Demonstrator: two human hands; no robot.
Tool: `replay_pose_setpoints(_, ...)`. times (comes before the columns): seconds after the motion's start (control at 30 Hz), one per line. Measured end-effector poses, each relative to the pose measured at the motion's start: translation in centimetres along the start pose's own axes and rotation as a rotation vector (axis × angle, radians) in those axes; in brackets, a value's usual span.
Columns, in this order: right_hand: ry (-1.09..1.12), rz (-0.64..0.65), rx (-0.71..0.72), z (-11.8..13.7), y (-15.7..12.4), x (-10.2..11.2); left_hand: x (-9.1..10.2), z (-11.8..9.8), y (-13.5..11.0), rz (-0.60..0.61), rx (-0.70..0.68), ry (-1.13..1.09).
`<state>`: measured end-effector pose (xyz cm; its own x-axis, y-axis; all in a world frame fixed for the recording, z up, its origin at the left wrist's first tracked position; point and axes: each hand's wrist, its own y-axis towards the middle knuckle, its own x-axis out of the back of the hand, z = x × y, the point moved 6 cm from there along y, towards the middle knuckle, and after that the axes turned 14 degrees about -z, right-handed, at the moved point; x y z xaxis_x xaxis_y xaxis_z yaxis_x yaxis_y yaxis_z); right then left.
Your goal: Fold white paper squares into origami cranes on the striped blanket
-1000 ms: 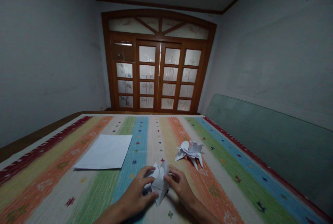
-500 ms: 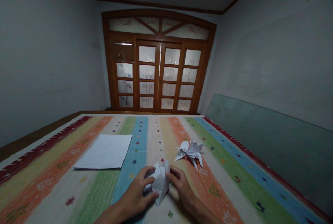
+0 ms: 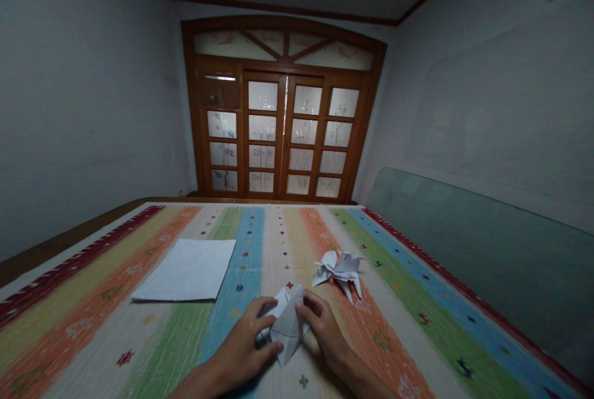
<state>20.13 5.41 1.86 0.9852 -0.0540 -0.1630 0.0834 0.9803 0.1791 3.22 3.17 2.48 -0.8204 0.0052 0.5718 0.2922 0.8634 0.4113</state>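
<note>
Between my hands, low in the middle of the view, is a partly folded piece of white origami paper (image 3: 288,328) with creased flaps and a point at its lower end. My left hand (image 3: 248,337) grips its left side, thumb on the front and fingers at the back edge. At the upper right my right hand (image 3: 322,331) pinches a flap between thumb and forefinger. The paper's underside is hidden. Beyond my right hand lies a finished-looking white paper flower (image 3: 341,272) with several pointed petals.
A stack of square white paper (image 3: 190,269) lies to the left on the striped tablecloth (image 3: 180,359). A pale green bench back or panel (image 3: 477,238) runs along the right side. Wooden glass-paned doors (image 3: 283,133) stand beyond the table's far edge.
The flap under my right fingers has been pressed into a narrower, sharper upper point. My left hand stays in nearly the same place, and the flower and paper stack have not moved.
</note>
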Motion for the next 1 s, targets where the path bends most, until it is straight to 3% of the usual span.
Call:
replay_pose_setpoints(0.23,-0.055,-0.061,0.009,-1.0,0.4,0.6,0.5,0.6,0.8,-0.102,0.041,0.009)
replay_pose_setpoints(0.5,-0.172,0.026,0.007,-2.1,-0.3,0.0,1.0,1.6,1.0,-0.183,0.119,0.092)
replay_pose_setpoints(0.8,-0.53,0.081,0.264,-1.2,-1.5,-0.3,0.9,1.7,0.8,-0.157,0.148,0.135)
replay_pose_setpoints(1.0,-0.548,0.099,0.238,-1.2,-1.2,0.1,1.1,2.8,1.2,-0.049,0.136,0.12)
